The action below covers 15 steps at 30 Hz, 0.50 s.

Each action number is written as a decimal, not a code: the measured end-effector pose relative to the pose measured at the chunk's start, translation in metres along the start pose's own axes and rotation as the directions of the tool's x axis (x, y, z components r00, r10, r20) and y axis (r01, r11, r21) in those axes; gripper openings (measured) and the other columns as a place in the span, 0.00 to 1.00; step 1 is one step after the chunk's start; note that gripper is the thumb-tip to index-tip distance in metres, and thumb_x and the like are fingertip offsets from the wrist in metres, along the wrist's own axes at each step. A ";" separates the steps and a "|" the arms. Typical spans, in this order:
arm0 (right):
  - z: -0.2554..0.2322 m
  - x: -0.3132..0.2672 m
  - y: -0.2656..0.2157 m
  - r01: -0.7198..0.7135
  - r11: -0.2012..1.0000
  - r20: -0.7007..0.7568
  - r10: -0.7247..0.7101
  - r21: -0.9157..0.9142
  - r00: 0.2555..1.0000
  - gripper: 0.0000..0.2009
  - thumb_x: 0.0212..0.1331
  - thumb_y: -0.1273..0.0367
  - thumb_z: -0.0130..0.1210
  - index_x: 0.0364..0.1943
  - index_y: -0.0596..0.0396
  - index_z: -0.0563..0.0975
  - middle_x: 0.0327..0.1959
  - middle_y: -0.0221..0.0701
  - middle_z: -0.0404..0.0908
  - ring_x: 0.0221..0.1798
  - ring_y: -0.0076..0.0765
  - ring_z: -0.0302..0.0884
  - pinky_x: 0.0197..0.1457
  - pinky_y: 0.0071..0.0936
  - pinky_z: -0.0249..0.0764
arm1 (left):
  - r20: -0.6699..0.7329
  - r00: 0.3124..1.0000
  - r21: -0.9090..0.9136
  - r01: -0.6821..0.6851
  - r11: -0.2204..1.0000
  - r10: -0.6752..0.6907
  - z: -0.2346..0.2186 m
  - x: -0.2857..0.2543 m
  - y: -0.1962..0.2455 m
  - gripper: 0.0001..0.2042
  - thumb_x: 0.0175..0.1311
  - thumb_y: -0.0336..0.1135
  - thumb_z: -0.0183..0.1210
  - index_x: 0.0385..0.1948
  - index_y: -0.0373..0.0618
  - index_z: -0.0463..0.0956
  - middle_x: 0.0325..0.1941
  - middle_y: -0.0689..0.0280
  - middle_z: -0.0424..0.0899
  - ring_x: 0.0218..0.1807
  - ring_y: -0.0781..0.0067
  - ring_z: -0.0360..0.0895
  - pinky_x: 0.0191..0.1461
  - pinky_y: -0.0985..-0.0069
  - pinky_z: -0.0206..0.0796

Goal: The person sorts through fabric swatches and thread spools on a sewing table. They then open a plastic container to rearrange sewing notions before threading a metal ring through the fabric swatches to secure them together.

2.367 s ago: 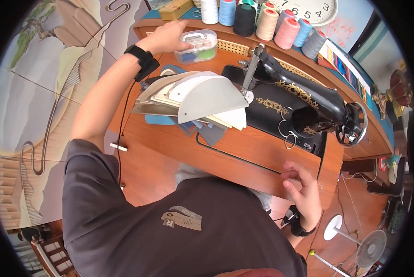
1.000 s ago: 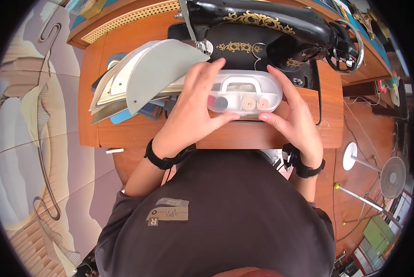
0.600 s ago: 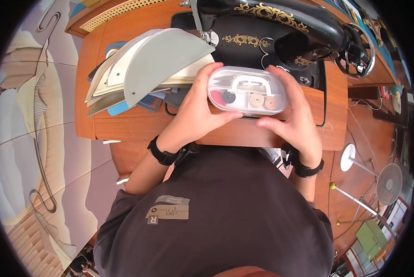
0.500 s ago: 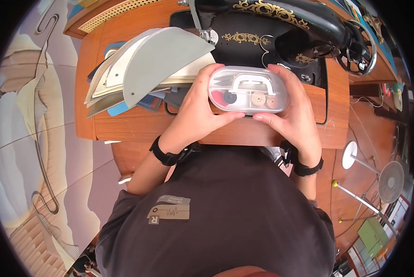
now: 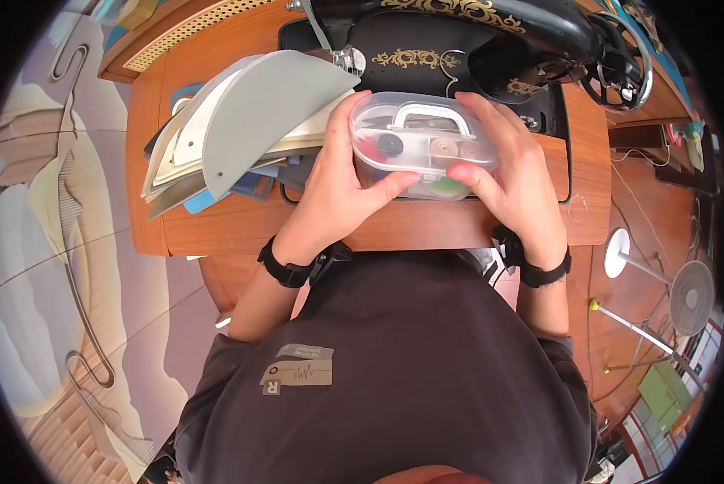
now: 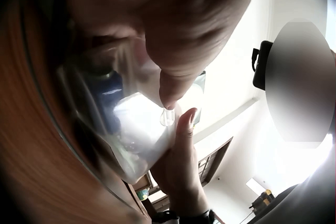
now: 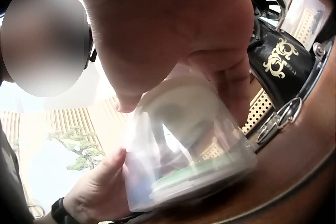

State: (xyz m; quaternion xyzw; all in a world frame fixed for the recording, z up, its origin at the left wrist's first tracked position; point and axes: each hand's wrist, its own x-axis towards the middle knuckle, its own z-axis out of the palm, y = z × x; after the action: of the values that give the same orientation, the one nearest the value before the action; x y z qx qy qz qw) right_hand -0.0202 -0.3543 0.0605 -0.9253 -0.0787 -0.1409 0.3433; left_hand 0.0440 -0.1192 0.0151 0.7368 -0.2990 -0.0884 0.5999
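A clear plastic sewing box (image 5: 378, 119) with a white handle (image 5: 432, 108) is held between both hands over the front of the sewing table, its latch side toward the person. Small thread spools (image 5: 444, 148) show through the lid, and something green lies lower inside. My left hand (image 5: 329, 189) grips the left end, thumb along the front edge beside the latch (image 5: 431, 175). The right end is gripped by my right hand (image 5: 527, 181), its thumb at the lid's front rim. In the right wrist view, the box (image 7: 184, 129) is close over the wooden top.
Behind the box stands a black sewing machine (image 5: 459, 24) with gold ornament and a handwheel (image 5: 620, 68). Scissors (image 7: 283, 119) lie on its bed. A fanned stack of grey and cream half-round sheets (image 5: 273, 113) sits left. A fan (image 5: 692, 298) stands on the floor at right.
The left hand, first reaching for the sewing box at the back, has brought it forward; the right hand has joined in holding it. Lately the box tilts, showing more of its front side.
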 end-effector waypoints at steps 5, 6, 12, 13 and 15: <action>-0.017 0.015 -0.023 0.212 0.938 0.022 -0.214 -0.273 0.977 0.32 0.54 0.56 0.70 0.62 0.57 0.76 0.58 0.45 0.80 0.58 0.54 0.80 0.64 0.45 0.74 | 0.057 0.993 -0.008 0.107 0.994 -0.107 -0.004 0.006 0.019 0.48 0.60 0.36 0.73 0.76 0.39 0.44 0.67 0.51 0.68 0.66 0.62 0.71 0.66 0.68 0.69; -0.019 0.016 -0.026 0.257 0.925 0.067 -0.248 -0.281 0.967 0.31 0.54 0.58 0.70 0.62 0.56 0.76 0.58 0.44 0.80 0.58 0.53 0.80 0.66 0.46 0.74 | 0.036 0.995 -0.008 0.094 0.996 -0.094 -0.004 0.008 0.019 0.48 0.60 0.36 0.72 0.76 0.39 0.44 0.67 0.50 0.68 0.66 0.61 0.71 0.66 0.68 0.69; -0.016 0.014 -0.022 0.326 0.922 0.125 -0.305 -0.210 0.944 0.28 0.53 0.66 0.69 0.61 0.55 0.77 0.58 0.40 0.81 0.59 0.51 0.80 0.69 0.46 0.74 | -0.063 0.997 -0.053 0.050 0.997 -0.053 0.005 0.010 0.012 0.47 0.61 0.37 0.72 0.75 0.37 0.45 0.66 0.46 0.69 0.64 0.58 0.74 0.64 0.66 0.70; -0.017 0.015 -0.023 0.336 0.912 0.140 -0.311 -0.233 0.940 0.29 0.53 0.67 0.69 0.61 0.56 0.76 0.59 0.40 0.81 0.59 0.51 0.80 0.68 0.45 0.75 | -0.071 0.995 -0.080 0.067 0.995 -0.073 0.006 0.010 0.014 0.47 0.61 0.37 0.72 0.75 0.37 0.45 0.65 0.46 0.70 0.64 0.58 0.75 0.64 0.65 0.70; -0.015 0.016 -0.024 0.380 0.878 0.152 -0.350 -0.291 0.924 0.29 0.53 0.69 0.68 0.62 0.59 0.75 0.59 0.41 0.81 0.60 0.52 0.81 0.67 0.44 0.77 | -0.085 0.991 -0.094 0.093 0.991 -0.101 0.005 0.010 0.018 0.46 0.61 0.37 0.72 0.74 0.36 0.47 0.63 0.45 0.72 0.63 0.58 0.76 0.64 0.65 0.70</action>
State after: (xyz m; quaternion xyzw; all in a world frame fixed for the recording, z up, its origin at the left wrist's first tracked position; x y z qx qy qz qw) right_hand -0.0136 -0.3455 0.0916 -0.9421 -0.2445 -0.1696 0.1544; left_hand 0.0438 -0.1312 0.0324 0.7258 -0.2315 -0.0978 0.6404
